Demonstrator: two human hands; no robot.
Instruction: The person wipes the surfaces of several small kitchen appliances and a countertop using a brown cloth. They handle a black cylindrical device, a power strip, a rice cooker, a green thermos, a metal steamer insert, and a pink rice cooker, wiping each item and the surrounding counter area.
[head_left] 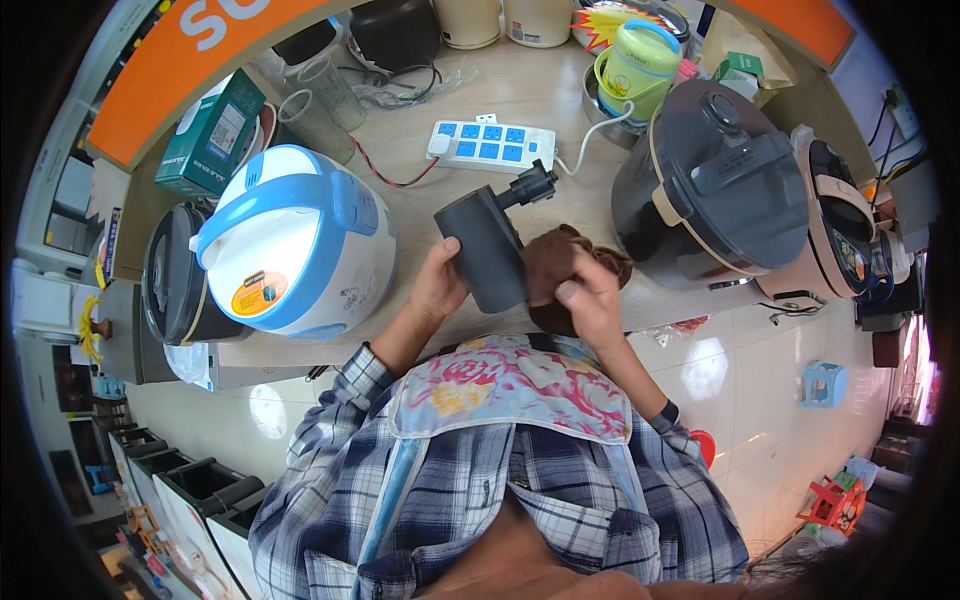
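My left hand (439, 284) is wrapped round the side of a dark grey cylinder with a black nozzle-like fitting (483, 254). The cylinder is tilted above the front part of the table, its fitting pointing away to the upper right. Its exact kind I cannot make out. My right hand (590, 299) has its fingers curled on a brown cloth (548, 272), bunched against the cylinder's right side. Part of the cloth hangs beyond the fingers, and some fingertips are hidden in it.
A white and blue rice cooker (290, 235) stands left, a dark-lidded cooker (715, 180) right. Behind the cylinder lies a white power strip (492, 146) with cords. A green lidded container (638, 70), clear glasses (318, 118) and a green box (212, 135) stand farther back on the table (400, 205).
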